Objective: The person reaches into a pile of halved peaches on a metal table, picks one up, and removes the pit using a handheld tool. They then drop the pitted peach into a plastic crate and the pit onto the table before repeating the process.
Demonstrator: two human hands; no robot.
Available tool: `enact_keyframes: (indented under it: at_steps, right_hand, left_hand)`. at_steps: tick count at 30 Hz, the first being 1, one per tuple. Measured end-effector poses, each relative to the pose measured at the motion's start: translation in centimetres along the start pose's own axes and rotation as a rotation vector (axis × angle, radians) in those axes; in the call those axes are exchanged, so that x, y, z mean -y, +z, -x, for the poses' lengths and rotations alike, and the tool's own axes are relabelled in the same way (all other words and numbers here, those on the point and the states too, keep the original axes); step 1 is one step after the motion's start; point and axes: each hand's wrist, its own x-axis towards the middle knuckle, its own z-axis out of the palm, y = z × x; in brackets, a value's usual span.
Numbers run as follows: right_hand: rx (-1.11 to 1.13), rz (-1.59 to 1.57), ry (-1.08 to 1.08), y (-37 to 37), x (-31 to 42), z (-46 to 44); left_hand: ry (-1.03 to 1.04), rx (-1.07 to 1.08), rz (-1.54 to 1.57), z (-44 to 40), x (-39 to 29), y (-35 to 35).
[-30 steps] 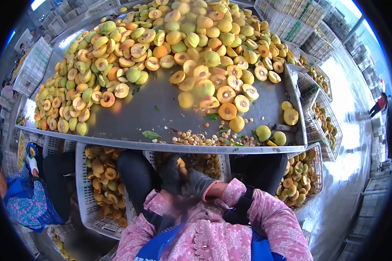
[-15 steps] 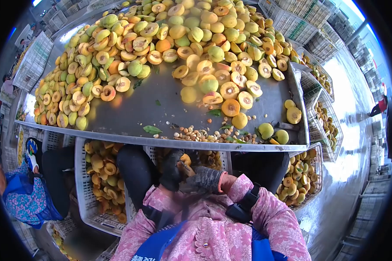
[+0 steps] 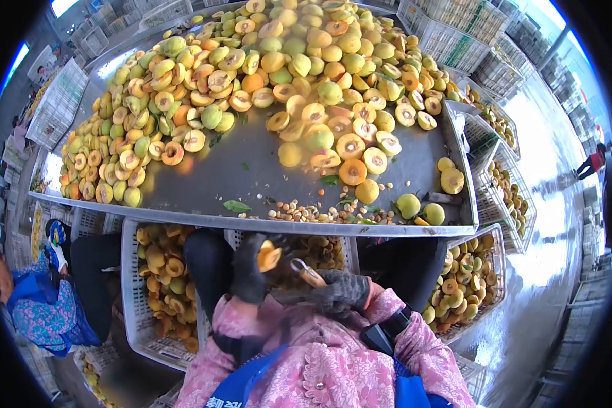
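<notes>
Head view: metal table [image 3: 204, 183] amid crates [image 3: 449, 42] and glossy floor [image 3: 530, 292], left grip [image 3: 249, 273] around fruit half [image 3: 268, 257], right grip [image 3: 345, 291] around looped tool [image 3: 310, 275]

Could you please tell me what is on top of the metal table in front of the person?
The metal table bears a large heap of fruit, much of it halved, plus loose pits and green leaves near the front edge. Whatever lies beneath the heap is covered.

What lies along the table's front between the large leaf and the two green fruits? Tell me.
Head view: scattered pits, with leaf scraps among them.
</notes>
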Motion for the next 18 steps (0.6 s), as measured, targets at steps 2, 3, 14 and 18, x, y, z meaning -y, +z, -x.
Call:
enact_keyframes:
  at_steps: [2,3,14,18]
  right_hand:
    - [-0.259,0.637,-0.069,-2.0,-4.1,-1.8]
    - [-0.386,0.957,-0.099,-2.4,-5.3,-2.0]
    - [-0.377,0.819,0.005,-1.4,-4.3,-0.8]
    - [-0.427,0.799,-0.070,-3.9,-6.8,-0.8]
  left_hand:
    - [-0.169,-0.027,0.259,-1.4,-2.6,-3.0]
    - [-0.136,-0.087,0.166,-2.8,-6.0,-5.0]
    - [-0.070,0.092,-0.144,-12.6,-1.3,-6.9]
    - [-0.074,0.189,-0.152,-18.7,1.2,5.5]
